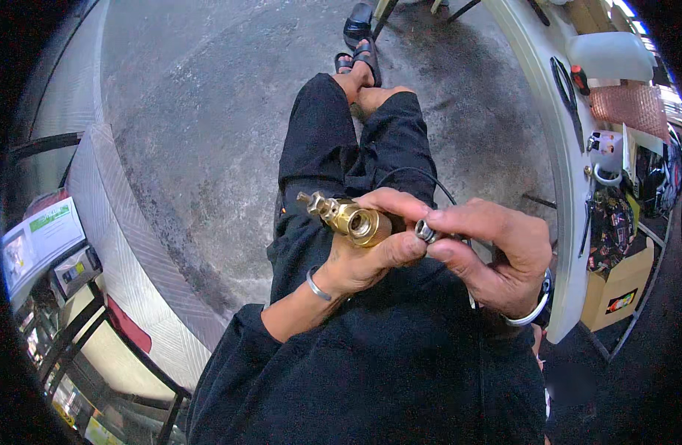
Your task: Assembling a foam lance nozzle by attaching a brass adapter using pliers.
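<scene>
Above my lap, my left hand [365,261] is closed around a brass fitting [342,216]. Its wide round end shows an open bore, and a narrower, darker stepped stem sticks out to the left. My right hand [508,256] pinches a small silver metal collar [425,231] between thumb and fingertips. The left thumb and index finger meet this collar as well, just right of the brass fitting and apart from its bore. What the collar's far side looks like is hidden by fingers.
At the right stands a white table [567,245] with a red-tipped tool [580,79], a black cable and a translucent container [612,55]. An open cardboard box [619,289] sits beyond its edge. A dark thin cable [415,170] crosses my lap. Left are a patterned panel and a chair.
</scene>
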Available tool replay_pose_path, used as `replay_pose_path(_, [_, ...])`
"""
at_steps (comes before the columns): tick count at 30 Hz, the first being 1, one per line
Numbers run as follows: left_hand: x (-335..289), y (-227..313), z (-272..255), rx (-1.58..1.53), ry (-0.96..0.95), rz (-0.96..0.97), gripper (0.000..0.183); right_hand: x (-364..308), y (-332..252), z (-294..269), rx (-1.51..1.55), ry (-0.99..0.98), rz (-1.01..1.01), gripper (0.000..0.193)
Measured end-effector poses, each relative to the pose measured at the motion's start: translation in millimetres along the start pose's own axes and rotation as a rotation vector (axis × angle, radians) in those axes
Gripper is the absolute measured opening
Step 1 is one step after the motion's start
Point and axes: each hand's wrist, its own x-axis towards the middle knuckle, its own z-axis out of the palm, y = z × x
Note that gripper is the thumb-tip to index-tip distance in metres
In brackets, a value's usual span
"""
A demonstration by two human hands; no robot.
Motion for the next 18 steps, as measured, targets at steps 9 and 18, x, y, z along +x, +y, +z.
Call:
replay_pose_path(9, [1.7,2.8,4.5,0.081,0.051,0.004,0.028,-2.7,5.0,1.3,-0.018,0.054,0.051,0.017])
replay_pose_path(18, [-0.3,-10.1,-1.8,-0.168,-0.065,0.034,0.035,3.0,4.4,1.1,0.039,-0.020,-0.109,0.018])
